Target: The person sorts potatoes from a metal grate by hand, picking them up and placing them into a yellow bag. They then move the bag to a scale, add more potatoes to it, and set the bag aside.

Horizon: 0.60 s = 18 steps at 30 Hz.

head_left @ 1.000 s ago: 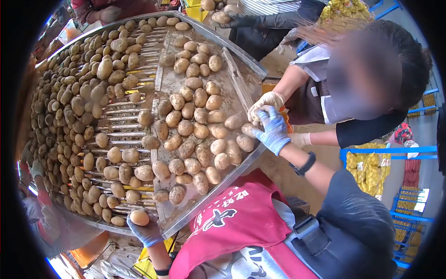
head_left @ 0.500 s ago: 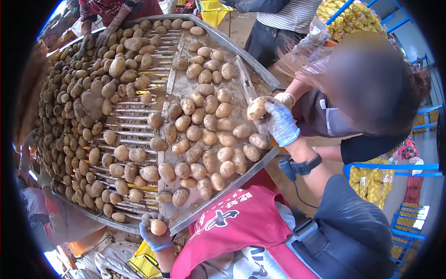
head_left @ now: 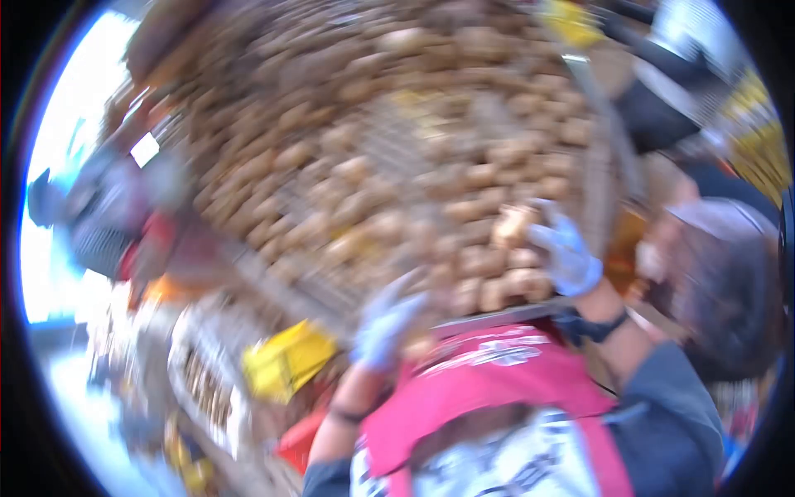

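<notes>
- My right hand, at 3 o'clock, curled around a potato above the surface's near rim.
- My left hand, at 6 o'clock, was too blurred to tell its grip.
- Heaped potatoes covered the surface toward 12 o'clock; I judged most of the sorting undone.

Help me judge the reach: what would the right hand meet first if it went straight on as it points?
Probably the pale potato just ahead of the right hand, then the potato heap beyond. The blur hides whether hand and potato touch.
</notes>
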{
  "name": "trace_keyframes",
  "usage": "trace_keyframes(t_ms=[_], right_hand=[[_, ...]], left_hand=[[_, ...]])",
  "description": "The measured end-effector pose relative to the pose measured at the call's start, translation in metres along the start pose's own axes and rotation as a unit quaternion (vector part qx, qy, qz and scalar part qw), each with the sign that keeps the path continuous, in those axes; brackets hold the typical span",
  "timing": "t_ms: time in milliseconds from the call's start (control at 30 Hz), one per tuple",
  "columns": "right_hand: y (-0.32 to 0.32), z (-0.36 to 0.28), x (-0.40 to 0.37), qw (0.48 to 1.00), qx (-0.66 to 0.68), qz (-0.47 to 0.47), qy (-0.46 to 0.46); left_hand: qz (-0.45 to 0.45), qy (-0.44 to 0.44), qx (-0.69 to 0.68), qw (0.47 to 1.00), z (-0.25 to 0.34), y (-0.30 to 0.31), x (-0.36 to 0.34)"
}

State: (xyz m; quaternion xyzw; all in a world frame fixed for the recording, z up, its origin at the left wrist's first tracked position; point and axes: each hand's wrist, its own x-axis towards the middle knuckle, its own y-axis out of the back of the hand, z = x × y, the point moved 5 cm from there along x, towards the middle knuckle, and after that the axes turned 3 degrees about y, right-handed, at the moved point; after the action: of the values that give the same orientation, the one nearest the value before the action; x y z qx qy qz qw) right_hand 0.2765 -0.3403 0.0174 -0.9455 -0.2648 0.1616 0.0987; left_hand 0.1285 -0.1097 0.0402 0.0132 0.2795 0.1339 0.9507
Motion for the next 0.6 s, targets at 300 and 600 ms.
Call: trace_keyframes(t_ms=[300,600], right_hand=[[-0.162,0.040,-0.009,0.950,-0.242,-0.191,0.045],[-0.268,0.041,-0.005,0.843,-0.372,-0.350,0.169]], left_hand=[[-0.033,-0.040,-0.017,0.999,-0.054,0.030,-0.024],[0.099,-0.036,-0.639,0.762,-0.146,0.181,-0.113]])
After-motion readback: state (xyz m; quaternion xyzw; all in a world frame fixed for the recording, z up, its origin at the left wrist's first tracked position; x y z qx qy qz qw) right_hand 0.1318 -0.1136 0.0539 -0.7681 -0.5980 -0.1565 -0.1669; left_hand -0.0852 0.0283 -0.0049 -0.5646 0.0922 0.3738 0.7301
